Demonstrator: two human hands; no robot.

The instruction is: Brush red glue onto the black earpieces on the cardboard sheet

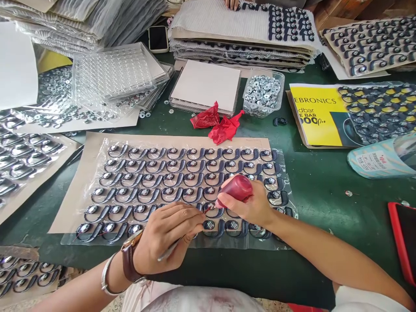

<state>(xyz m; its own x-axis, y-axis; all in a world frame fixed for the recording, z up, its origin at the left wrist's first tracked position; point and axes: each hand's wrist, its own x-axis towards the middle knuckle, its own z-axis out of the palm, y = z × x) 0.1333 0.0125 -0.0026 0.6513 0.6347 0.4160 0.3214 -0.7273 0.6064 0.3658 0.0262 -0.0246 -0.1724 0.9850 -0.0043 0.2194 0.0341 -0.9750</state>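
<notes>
Rows of black hook-shaped parts (191, 195), each with a round silver disc, lie on a clear plastic sheet (260, 243) over brown cardboard (73, 190). My right hand (256, 206) is wrapped round a red squeeze bottle (236, 189), tilted with its narrow end down toward a part in the second row from the front. Between the fingers of my left hand (169, 234) is a slim metal tool (169, 250); its blunt end sticks out below the palm. The tool's working tip sits close to the same disc, beside the bottle's nozzle. My fingers hide several parts.
Behind the sheet are crumpled red scraps (224, 125), a stack of flat trays (204, 86) and a clear tub (264, 93) of metal discs. A phone (403, 242) and a light-blue patterned container (380, 158) lie right. Another person's fingers (232, 4) touch the far stack.
</notes>
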